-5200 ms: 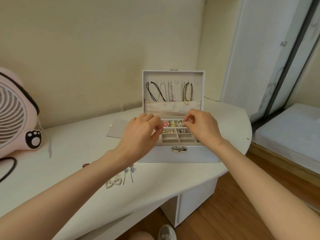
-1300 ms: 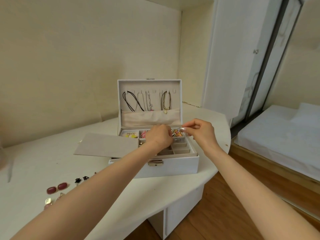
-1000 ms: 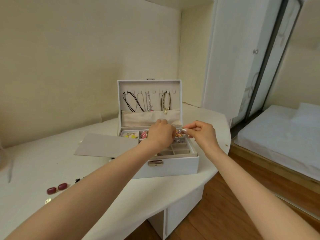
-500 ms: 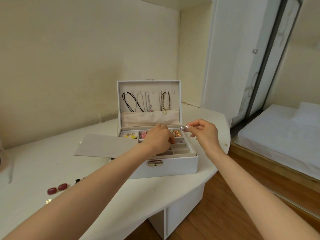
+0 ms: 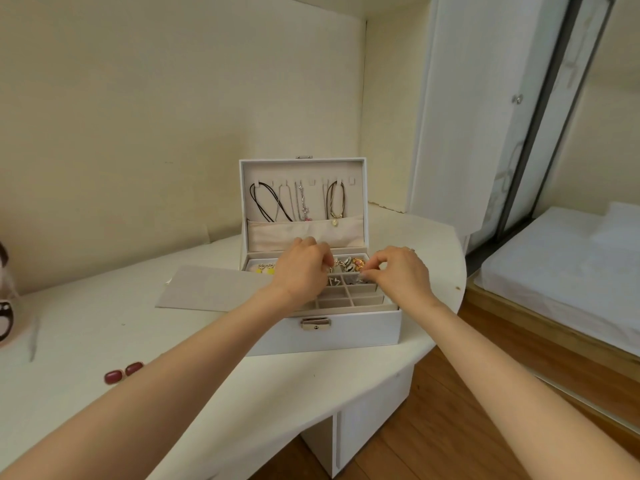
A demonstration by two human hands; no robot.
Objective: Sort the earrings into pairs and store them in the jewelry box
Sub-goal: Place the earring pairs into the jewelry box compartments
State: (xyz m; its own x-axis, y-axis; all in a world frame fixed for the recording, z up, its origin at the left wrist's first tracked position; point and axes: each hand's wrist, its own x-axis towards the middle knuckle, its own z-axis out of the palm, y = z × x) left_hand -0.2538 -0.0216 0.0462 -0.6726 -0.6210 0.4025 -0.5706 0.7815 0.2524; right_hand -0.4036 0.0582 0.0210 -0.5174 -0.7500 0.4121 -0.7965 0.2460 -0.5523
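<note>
The jewelry box (image 5: pixel 363 332) stands open near the right end of the desk (image 5: pixel 86 334), its lid (image 5: pixel 356 168) upright and its metal latch (image 5: pixel 315 323) on the front wall. The top tray is split into small compartments. The back row holds earrings: a yellow pair (image 5: pixel 266 269) at the far left and gold and orange pieces (image 5: pixel 356 262) towards the right. The front rows look bare.

Both hands reach into the tray from the near side. The left hand (image 5: pixel 304 270) hangs over the middle of the back rows with its fingers curled down into the compartments; whether it grips anything cannot be told, since the knuckles hide the tips. The right hand (image 5: pixel 400 273) is just beside it, thumb and forefinger pinched on a small silvery piece (image 5: pixel 362 271) above a second-row compartment on the right; it is too small to make out further.

Inside the lid, dark cord necklaces (image 5: pixel 266 206) and a thin chain hang from hooks above a fabric pocket (image 5: pixel 273 233).

A flat grey liner (image 5: pixel 207 289) lies on the desk, touching the box's left side. Well apart, at the front left, a dark red pair of earrings (image 5: pixel 124 373) rests beside the left forearm. Part of a pink fan (image 5: pixel 5 317) shows at the left edge. To the right of the desk are a wooden floor (image 5: pixel 436 427) and a bed (image 5: pixel 571 271).
</note>
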